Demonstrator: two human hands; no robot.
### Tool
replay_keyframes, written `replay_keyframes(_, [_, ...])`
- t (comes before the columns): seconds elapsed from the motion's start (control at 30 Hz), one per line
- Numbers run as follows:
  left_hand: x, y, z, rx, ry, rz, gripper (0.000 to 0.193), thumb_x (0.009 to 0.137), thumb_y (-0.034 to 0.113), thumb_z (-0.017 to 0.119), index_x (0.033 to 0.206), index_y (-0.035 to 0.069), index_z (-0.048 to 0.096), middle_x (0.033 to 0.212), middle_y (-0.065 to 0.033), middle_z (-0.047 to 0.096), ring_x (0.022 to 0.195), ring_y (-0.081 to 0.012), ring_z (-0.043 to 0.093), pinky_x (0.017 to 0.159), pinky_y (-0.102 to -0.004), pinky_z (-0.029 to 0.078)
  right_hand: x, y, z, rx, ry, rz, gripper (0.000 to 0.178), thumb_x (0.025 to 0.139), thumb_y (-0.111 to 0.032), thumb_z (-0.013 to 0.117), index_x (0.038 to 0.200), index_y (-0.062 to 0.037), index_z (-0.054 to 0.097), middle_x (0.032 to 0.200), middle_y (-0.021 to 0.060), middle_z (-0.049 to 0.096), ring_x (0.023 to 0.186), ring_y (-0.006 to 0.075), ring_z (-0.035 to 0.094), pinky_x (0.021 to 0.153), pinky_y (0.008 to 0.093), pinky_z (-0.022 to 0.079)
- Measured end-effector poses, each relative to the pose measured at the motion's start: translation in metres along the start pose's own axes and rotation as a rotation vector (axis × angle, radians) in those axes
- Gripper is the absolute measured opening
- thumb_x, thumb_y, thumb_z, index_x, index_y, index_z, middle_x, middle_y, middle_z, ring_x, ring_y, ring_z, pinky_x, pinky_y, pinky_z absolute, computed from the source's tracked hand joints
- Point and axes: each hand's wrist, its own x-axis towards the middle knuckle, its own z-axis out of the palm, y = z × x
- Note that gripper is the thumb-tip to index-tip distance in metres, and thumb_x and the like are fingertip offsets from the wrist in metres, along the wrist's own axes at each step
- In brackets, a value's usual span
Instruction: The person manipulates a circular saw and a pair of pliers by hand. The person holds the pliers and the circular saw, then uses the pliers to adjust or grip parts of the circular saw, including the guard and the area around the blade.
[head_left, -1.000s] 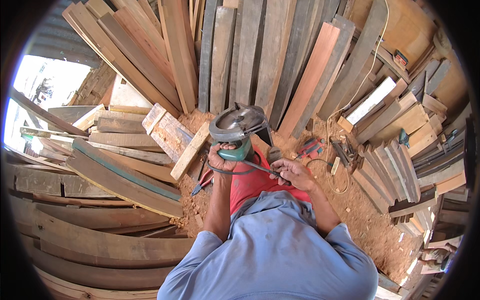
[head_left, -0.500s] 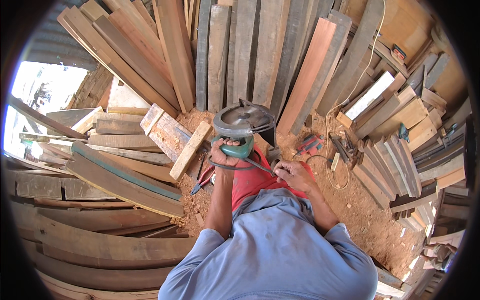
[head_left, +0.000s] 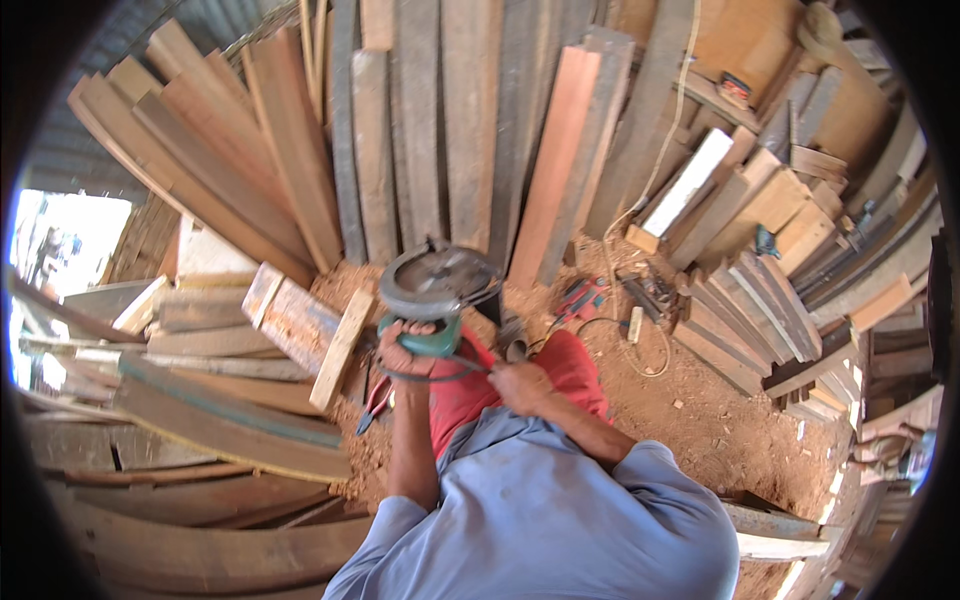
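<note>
My left hand (head_left: 404,352) is wrapped round the handle of a circular saw (head_left: 436,338) with a green body. The saw's round blade side and dark metal base face up, away from me. From its body a dark power cord (head_left: 452,376) loops back toward me. My right hand (head_left: 522,388) is closed on that cord in front of my lap, close to the saw. The fingertips of my right hand are partly hidden. Below the saw are my legs in red cloth (head_left: 567,365).
Tall planks (head_left: 470,130) lean along the far side. Curved boards (head_left: 230,415) are stacked at the left, beside pliers (head_left: 374,405) and a wooden T-shaped piece (head_left: 342,350). A red power tool (head_left: 580,300) and a pale cable (head_left: 655,372) lie on the sawdust-covered ground (head_left: 690,440). Short wood blocks (head_left: 760,300) stand right.
My right hand has moved left, closer to the saw, along with the cord. The left hand keeps its grip on the saw. The whole view has shifted a little.
</note>
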Motion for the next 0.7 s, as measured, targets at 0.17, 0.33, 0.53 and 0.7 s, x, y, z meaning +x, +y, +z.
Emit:
replay_keyframes(0.17, [0.002, -0.009, 0.012, -0.003, 0.009, -0.084, 0.014, 0.080, 0.012, 0.065, 0.074, 0.009, 0.052, 0.070, -0.0012, 0.051, 0.066, -0.0152, 0.050, 0.070, -0.0361, 0.046, 0.007, -0.004, -0.011, 0.078, 0.022, 0.119, 0.034, 0.098, -0.033, 0.050, 0.095, -0.0016, 0.062, 0.082, 0.0255, 0.067, 0.080, 0.0417, 0.068, 0.072, 0.0523, 0.054])
replay_keyframes(0.33, [-0.001, -0.021, 0.018, 0.062, 0.023, -0.147, 0.011, 0.082, 0.012, 0.064, 0.078, 0.009, 0.054, 0.071, -0.0001, 0.053, 0.069, -0.0149, 0.054, 0.070, -0.0348, 0.047, -0.005, 0.001, -0.007, 0.135, -0.015, 0.148, 0.035, 0.099, -0.035, 0.049, 0.096, -0.0030, 0.063, 0.083, 0.0238, 0.068, 0.081, 0.0425, 0.067, 0.073, 0.0542, 0.052])
replay_keyframes(0.53, [-0.011, -0.015, 0.022, -0.010, 0.063, -0.187, 0.010, 0.082, 0.011, 0.063, 0.078, 0.008, 0.055, 0.072, -0.0003, 0.054, 0.069, -0.0154, 0.055, 0.071, -0.0340, 0.048, -0.006, 0.008, 0.006, 0.270, -0.140, 0.082, 0.033, 0.099, -0.033, 0.050, 0.101, -0.0028, 0.063, 0.092, 0.0231, 0.068, 0.087, 0.0424, 0.066, 0.078, 0.0524, 0.051])
replay_keyframes(0.7, [-0.006, -0.019, 0.028, 0.015, 0.086, -0.127, 0.010, 0.082, 0.012, 0.062, 0.077, 0.007, 0.054, 0.071, -0.0005, 0.053, 0.069, -0.0155, 0.053, 0.070, -0.0341, 0.048, 0.007, 0.018, 0.005, 0.364, -0.121, 0.062, 0.033, 0.099, -0.032, 0.049, 0.103, -0.0019, 0.062, 0.091, 0.0237, 0.067, 0.087, 0.0424, 0.066, 0.078, 0.0539, 0.050])
